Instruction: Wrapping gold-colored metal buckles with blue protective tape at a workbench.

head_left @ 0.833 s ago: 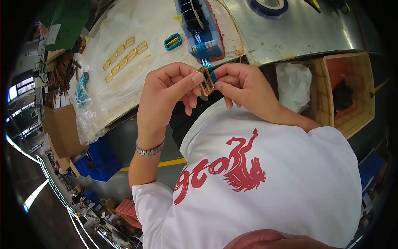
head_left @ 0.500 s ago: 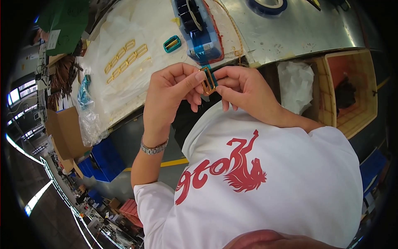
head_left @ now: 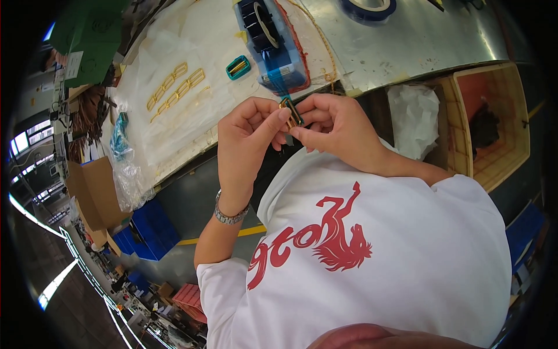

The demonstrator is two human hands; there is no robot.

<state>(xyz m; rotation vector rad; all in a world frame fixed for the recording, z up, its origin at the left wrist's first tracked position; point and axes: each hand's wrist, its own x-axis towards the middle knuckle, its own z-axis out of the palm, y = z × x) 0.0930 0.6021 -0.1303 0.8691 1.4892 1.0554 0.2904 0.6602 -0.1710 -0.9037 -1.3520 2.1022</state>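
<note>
Between my fingers is a gold rectangular buckle point(head_left: 292, 111), tilted, with blue-green tape along its edge. My left hand point(head_left: 253, 128) pinches its left side, thumb on top. On the other side my right hand point(head_left: 332, 125) grips it with thumb and fingers. A strip of blue tape point(head_left: 281, 87) runs from the buckle up to the blue tape dispenser point(head_left: 285, 61) just beyond my hands. Left of the dispenser lies another buckle point(head_left: 238, 67), wrapped in teal tape. Farther left, several bare gold buckles point(head_left: 181, 87) lie in rows on the white sheeting.
A roll of blue tape point(head_left: 372, 8) sits on the metal tabletop point(head_left: 424, 43). At right stands a wooden box point(head_left: 523, 116) beside crumpled white plastic point(head_left: 413, 119). A plastic bag point(head_left: 128, 180) hangs over the table's left edge, near an open cardboard box point(head_left: 99, 192) and blue bins point(head_left: 148, 230).
The buckle has turned between my fingers and now shows more edge-on. My left hand has shifted slightly right, and the view has moved a little.
</note>
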